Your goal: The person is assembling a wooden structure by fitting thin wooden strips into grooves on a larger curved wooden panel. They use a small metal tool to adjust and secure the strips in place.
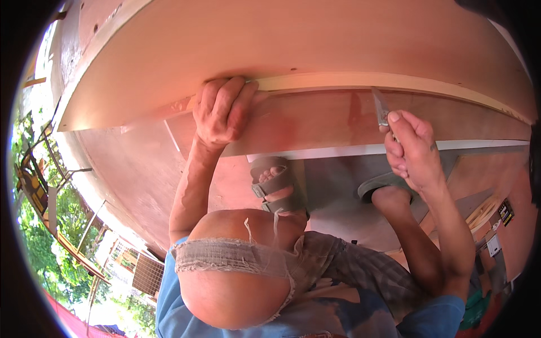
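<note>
Pale edge strip (360, 80): a thin cream band along the front edge of a large plywood panel (293, 39); its long axis runs left to right across the view, bowed by the lens; it lies directly above and ahead of both our hands, at the far reach of the arms.

Left hand (221, 112): curled over the panel edge at the strip's left end, fingers (225, 96) pressed on the wood and the strip; closed on the edge, holding nothing loose.

Right hand (414, 149): wrapped tight round the handle of a knife (382, 107); the blade points up and its tip touches, or all but touches, the lower side of the strip, well to the right of our left hand; we cannot tell whether it is cutting in.

Nearer hand: the left already rests on the strip; the right meets it only through the blade.

Second plywood face (315, 121): reddish, just below the strip, between the two hands.

Below: grey floor (338, 191); left foot in a strapped sandal (276, 188); frayed shorts (236, 256) over a bent knee.

Containers: none that we can make out; small items at the lower right are too blurred to name.
</note>
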Tool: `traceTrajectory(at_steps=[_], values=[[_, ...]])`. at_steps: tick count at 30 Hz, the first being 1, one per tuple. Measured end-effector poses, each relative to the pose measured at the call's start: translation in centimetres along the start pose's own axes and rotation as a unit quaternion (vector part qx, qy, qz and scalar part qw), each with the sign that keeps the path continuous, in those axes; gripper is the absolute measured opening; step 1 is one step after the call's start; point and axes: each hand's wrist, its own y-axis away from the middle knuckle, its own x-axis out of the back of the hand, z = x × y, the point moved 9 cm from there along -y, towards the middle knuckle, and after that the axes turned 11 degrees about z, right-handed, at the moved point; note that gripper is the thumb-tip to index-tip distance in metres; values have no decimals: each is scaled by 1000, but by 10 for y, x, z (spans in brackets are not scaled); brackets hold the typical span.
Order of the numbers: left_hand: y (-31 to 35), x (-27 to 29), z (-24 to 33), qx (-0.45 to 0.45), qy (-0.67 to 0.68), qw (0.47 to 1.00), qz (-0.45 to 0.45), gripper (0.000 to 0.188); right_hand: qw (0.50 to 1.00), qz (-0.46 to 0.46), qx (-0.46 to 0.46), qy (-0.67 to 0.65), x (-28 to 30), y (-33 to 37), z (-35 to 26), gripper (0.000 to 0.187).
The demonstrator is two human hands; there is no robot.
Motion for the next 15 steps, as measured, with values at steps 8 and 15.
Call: traceTrajectory(at_steps=[8, 15], values=[[1, 1, 2, 14, -5, 1000, 13, 29, 988, -81, 128, 42, -109, 0, -2, 37], [0, 0, 0, 16, 3, 1000, 12, 32, 989, -70, 133, 12, -121, -7, -1, 36]])
